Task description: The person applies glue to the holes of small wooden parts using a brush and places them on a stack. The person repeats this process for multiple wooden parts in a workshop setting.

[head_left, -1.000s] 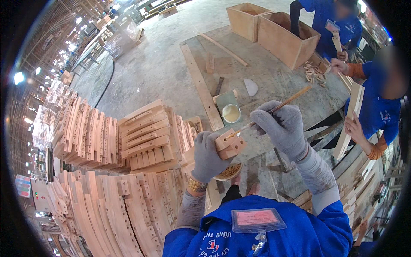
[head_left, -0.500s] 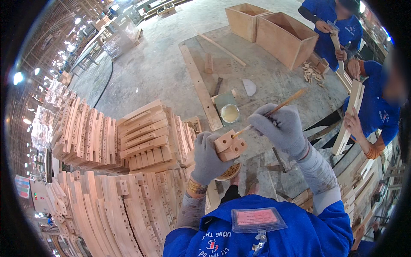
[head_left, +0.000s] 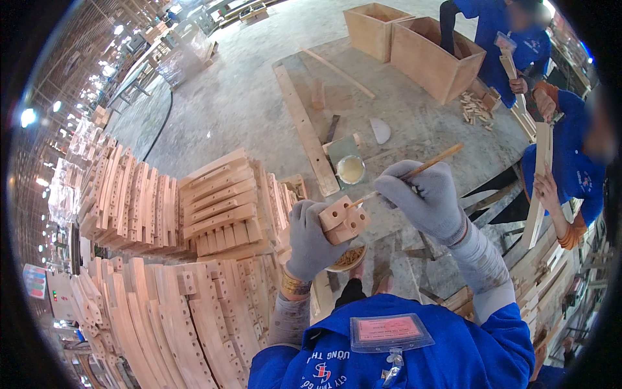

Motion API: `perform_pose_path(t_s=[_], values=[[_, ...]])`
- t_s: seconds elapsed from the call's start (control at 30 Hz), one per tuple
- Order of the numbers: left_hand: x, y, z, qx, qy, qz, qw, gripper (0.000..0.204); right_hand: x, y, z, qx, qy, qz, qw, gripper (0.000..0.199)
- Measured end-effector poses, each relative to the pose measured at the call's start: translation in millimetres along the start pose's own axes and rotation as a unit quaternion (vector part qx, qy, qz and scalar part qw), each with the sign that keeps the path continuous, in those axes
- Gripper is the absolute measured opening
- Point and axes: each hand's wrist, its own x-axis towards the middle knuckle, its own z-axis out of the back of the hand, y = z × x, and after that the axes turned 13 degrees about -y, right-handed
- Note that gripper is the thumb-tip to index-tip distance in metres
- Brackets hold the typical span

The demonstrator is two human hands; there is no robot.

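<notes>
above the table's near edge, the left hand (head_left: 310, 238) has its fingers clamped on a drilled wooden block (head_left: 343, 219); the right hand (head_left: 424, 198) pinches a thin stick (head_left: 421, 170) at its holes; glue could drip, or the stick miss the hole

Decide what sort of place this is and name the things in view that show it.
Most likely a furniture or woodworking workshop: stacks of cut wooden parts, plywood boxes on the concrete floor, and a gloved left hand holding a drilled wooden block.
</notes>
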Motion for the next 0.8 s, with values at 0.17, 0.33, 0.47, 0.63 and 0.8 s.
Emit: perform_pose_path(t_s=[0.17,0.33,0.47,0.63,0.8], values=[[-12,18,3,0.03,-0.004,0.029,0.999,0.063,11,-26,-14,0.144,-0.112,-0.133,0.974,0.016],[-20,31,3,0.077,0.021,0.07,0.994,0.068,15,-169,-53,-0.154,-0.019,-0.013,0.988,0.021],[-31,45,2,0.088,0.026,0.097,0.991,0.068,3,-232,-83,-0.234,0.013,0.047,0.971,0.022],[-42,60,-1,0.077,0.016,0.104,0.991,0.066,1,-247,-95,-0.222,0.021,0.037,0.974,0.02],[-44,64,0,0.096,0.024,0.111,0.989,0.062,-3,-229,-90,-0.168,0.004,0.029,0.985,0.02]])
